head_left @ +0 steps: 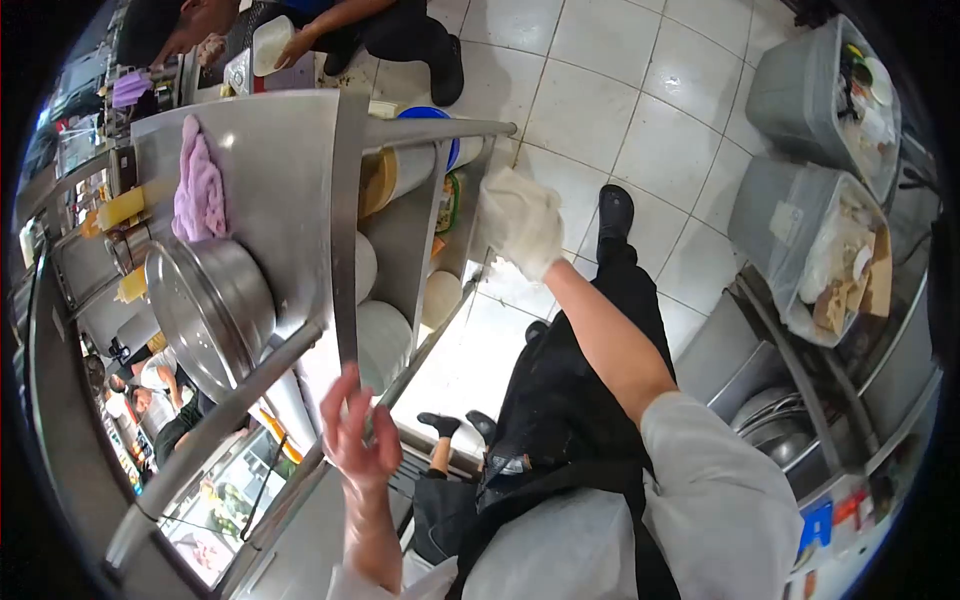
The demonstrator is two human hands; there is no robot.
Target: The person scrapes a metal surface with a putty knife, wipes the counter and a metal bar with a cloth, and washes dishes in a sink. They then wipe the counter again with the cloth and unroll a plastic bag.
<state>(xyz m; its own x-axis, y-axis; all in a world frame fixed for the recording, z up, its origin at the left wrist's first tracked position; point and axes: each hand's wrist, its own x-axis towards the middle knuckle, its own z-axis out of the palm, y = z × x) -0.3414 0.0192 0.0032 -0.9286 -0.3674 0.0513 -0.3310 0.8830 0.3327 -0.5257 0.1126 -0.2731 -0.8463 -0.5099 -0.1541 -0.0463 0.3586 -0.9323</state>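
A crumpled white cloth (518, 218) is in my right hand (545, 262), held out over the tiled floor beside the end of the steel shelf unit. The cloth covers most of that hand, so its fingers are hidden. My left hand (360, 430) is raised near the front edge of the steel counter (285, 150), palm up, its fingers apart and slightly bent, with nothing in it. A large round steel pan (205, 315) stands on the counter, and a pink-purple cloth (200, 185) lies beside it.
Shelves under the counter hold white tubs (383, 345) and a blue-rimmed container (430, 113). At the right stand two grey bins (780, 215) with waste in them and metal bowls (780, 425). Another person (350, 25) holding a white container is at the top left.
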